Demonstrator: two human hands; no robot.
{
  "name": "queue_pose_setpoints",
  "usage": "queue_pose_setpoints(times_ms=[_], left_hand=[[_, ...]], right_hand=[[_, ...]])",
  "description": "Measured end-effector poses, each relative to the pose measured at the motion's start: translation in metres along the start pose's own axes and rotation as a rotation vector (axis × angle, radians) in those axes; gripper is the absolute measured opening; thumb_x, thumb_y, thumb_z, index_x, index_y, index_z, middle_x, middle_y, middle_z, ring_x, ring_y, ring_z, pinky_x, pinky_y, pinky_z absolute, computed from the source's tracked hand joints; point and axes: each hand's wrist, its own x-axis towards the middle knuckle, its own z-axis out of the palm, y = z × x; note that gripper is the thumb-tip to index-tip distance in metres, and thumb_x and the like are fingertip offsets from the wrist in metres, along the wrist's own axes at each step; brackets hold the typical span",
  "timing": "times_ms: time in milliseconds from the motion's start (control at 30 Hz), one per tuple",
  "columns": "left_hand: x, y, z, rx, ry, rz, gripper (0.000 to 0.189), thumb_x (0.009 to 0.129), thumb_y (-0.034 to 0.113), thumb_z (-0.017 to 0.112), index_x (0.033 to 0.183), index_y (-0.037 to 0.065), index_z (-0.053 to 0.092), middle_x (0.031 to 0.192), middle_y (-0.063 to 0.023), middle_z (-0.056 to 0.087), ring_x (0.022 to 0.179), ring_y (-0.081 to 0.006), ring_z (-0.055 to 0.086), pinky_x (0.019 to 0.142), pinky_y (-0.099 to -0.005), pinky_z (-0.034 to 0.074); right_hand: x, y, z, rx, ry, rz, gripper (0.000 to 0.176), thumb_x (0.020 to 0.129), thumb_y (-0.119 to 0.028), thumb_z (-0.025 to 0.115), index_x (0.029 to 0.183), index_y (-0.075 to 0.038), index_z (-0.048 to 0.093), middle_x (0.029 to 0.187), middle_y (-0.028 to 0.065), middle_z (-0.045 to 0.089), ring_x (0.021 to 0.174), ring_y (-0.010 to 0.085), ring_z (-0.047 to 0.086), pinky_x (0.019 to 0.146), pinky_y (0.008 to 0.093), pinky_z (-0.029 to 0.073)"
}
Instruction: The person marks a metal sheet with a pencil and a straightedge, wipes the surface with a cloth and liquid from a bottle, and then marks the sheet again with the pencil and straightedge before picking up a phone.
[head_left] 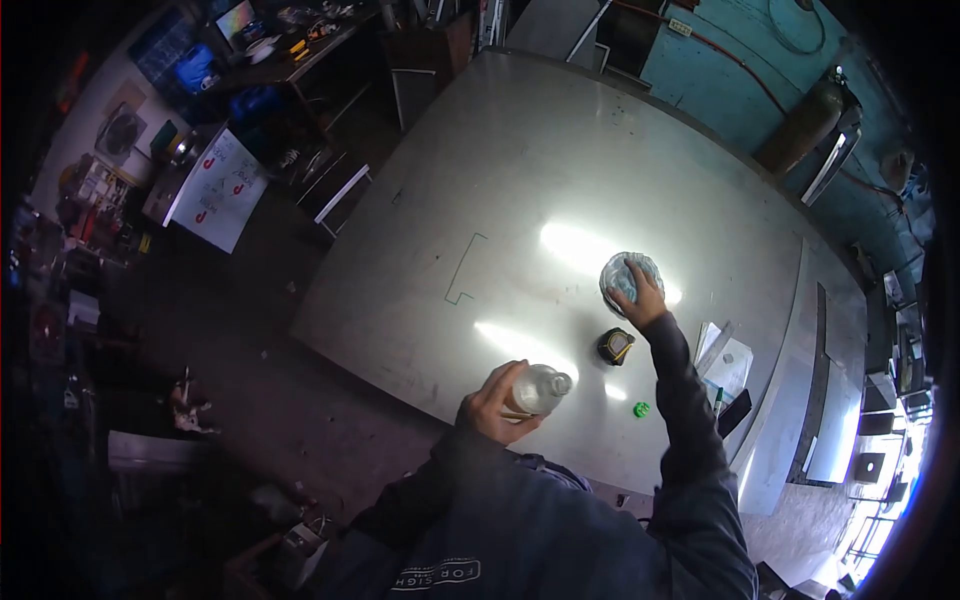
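Note:
In my left hand [497, 405] is a clear plastic bottle [541, 389], tilted with its uncapped neck pointing right, near the front edge of the metal table [420, 210]. My fingers wrap its lower side. Farther out, my right hand [642, 299] grips a round, crumpled pale blue-grey bundle [618, 271] on the tabletop, thumb and fingers spread over it. Between the hands sits a black tape measure [615, 346] with yellow trim. A small bright green cap [641, 409] lies nearer my body.
Right of my forearm are papers [732, 368], a green marker [718, 400] and a black flat object [735, 412]. Metal sheets [775, 440] line the table's right side. A green line drawing [462, 270] marks the top. A gas cylinder [805, 125] stands beyond.

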Motion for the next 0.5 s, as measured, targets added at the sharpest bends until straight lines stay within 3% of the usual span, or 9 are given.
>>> queue_pose_setpoints(times_ms=[33, 67, 133, 200, 267, 333, 400, 433, 500], left_hand=[[-0.002, 0.003, -0.005, 0.005, 0.027, -0.036, 0.071, 0.057, 0.023, 0.082, 0.117, 0.002, 0.048, 0.108, -0.0172, 0.056, 0.092, -0.0307, 0.062, 0.072, -0.0355, 0.053], [-0.005, 0.005, -0.009, 0.01, 0.056, -0.076, 0.071, 0.057, 0.023, 0.082, 0.117, 0.002, 0.048, 0.108, -0.0173, 0.056, 0.092, -0.0309, 0.062, 0.073, -0.0355, 0.053], [-0.009, 0.008, -0.014, 0.032, 0.085, -0.093, 0.071, 0.058, 0.022, 0.081, 0.117, 0.003, 0.048, 0.108, -0.0178, 0.056, 0.093, -0.0306, 0.061, 0.074, -0.0358, 0.053], [-0.012, 0.011, -0.018, 0.064, 0.075, -0.125, 0.07, 0.058, 0.021, 0.08, 0.117, 0.002, 0.048, 0.108, -0.0183, 0.056, 0.093, -0.0305, 0.061, 0.074, -0.0356, 0.054], [-0.015, 0.01, -0.016, 0.059, 0.093, -0.137, 0.07, 0.059, 0.021, 0.08, 0.118, 0.002, 0.048, 0.108, -0.0184, 0.056, 0.093, -0.0306, 0.061, 0.073, -0.0354, 0.054], [-0.019, 0.005, -0.011, 0.043, 0.099, -0.14, 0.07, 0.059, 0.02, 0.079, 0.118, 0.001, 0.047, 0.108, -0.0185, 0.056, 0.093, -0.0306, 0.061, 0.073, -0.0353, 0.054], [-0.019, 0.001, -0.003, -0.039, 0.107, -0.192, 0.07, 0.06, 0.02, 0.079, 0.119, 0.001, 0.047, 0.108, -0.0182, 0.056, 0.094, -0.0303, 0.061, 0.072, -0.0351, 0.055], [-0.016, 0.002, -0.001, -0.046, 0.1, -0.184, 0.07, 0.06, 0.02, 0.079, 0.119, 0.001, 0.047, 0.108, -0.0182, 0.056, 0.094, -0.0303, 0.061, 0.072, -0.0351, 0.055], [-0.011, 0.003, 0.001, -0.024, 0.068, -0.166, 0.07, 0.06, 0.02, 0.078, 0.12, 0.001, 0.046, 0.108, -0.0176, 0.056, 0.096, -0.0294, 0.06, 0.074, -0.0348, 0.054]], right_hand=[[0.009, 0.026, 0.025, -0.145, 0.01, 0.066, 0.073, 0.073, -0.045, 0.064, 0.132, -0.014, 0.036, 0.135, 0.0209, 0.033, 0.122, 0.0409, 0.035, 0.098, 0.0477, 0.033], [0.012, 0.039, 0.04, -0.147, 0.005, 0.057, 0.073, 0.073, -0.045, 0.064, 0.132, -0.014, 0.036, 0.135, 0.0209, 0.033, 0.122, 0.0409, 0.035, 0.098, 0.0477, 0.033], [0.008, 0.058, 0.063, -0.381, -0.027, 0.302, 0.075, 0.072, -0.047, 0.063, 0.136, -0.022, 0.031, 0.141, 0.0195, 0.023, 0.129, 0.0422, 0.022, 0.1, 0.0513, 0.028], [-0.006, 0.072, 0.076, -0.372, -0.021, 0.319, 0.074, 0.072, -0.043, 0.063, 0.135, -0.025, 0.031, 0.139, 0.0186, 0.025, 0.128, 0.0414, 0.023, 0.099, 0.0557, 0.027], [-0.013, 0.076, 0.079, -0.265, 0.031, 0.358, 0.076, 0.069, -0.043, 0.065, 0.135, -0.025, 0.031, 0.137, 0.0162, 0.029, 0.125, 0.042, 0.025, 0.096, 0.055, 0.029], [-0.018, 0.079, 0.074, -0.339, 0.056, 0.371, 0.077, 0.069, -0.041, 0.064, 0.135, -0.021, 0.032, 0.13, 0.0155, 0.037, 0.119, 0.0376, 0.037, 0.092, 0.0538, 0.033], [-0.022, 0.086, 0.062, -0.369, -0.089, 0.431, 0.079, 0.067, -0.04, 0.062, 0.136, -0.018, 0.03, 0.126, 0.0195, 0.043, 0.115, 0.0371, 0.044, 0.092, 0.0526, 0.034], [-0.027, 0.087, 0.059, -0.402, -0.008, 0.417, 0.066, 0.069, -0.036, 0.057, 0.13, -0.015, 0.04, 0.11, 0.0201, 0.055, 0.102, 0.0376, 0.053, 0.088, 0.0481, 0.04], [-0.026, 0.111, 0.057, -0.216, 0.017, 0.529, 0.058, 0.071, -0.036, 0.055, 0.123, -0.011, 0.047, 0.102, 0.02, 0.058, 0.098, 0.0356, 0.056, 0.084, 0.045, 0.043]])
